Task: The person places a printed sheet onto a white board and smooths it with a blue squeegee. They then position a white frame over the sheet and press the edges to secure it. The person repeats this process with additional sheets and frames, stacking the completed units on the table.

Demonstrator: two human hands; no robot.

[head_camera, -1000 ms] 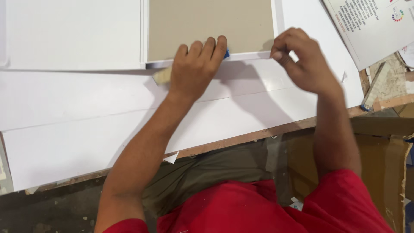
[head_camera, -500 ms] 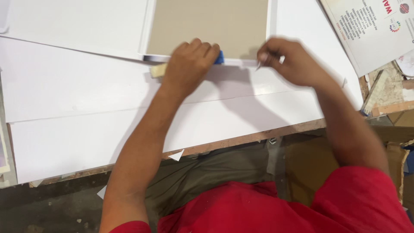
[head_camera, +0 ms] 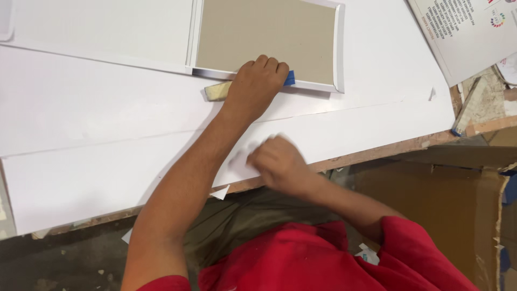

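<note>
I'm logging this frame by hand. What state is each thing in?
Left hand: pressed flat on the tool.
Tool: lying along the board's lower edge.
Grey board: flat, white-edged.
Right hand: blurred, near the table edge; grip unclear.
White sheets: flat, overlapping.

A White Table in a Messy Workroom

A big table (head_camera: 409, 145) fills the top of the view. Wide white sheets (head_camera: 81, 108) cover it, so only its rough wooden edge shows at the front. A white poster (head_camera: 468, 48) with tiny print and a ring of colours lies at the far right corner. Brown cardboard (head_camera: 452, 205) stands below the table on the right, with a torn edge. The floor (head_camera: 64, 258) is dark and dusty, with little white paper scraps. The light is soft and even
</note>
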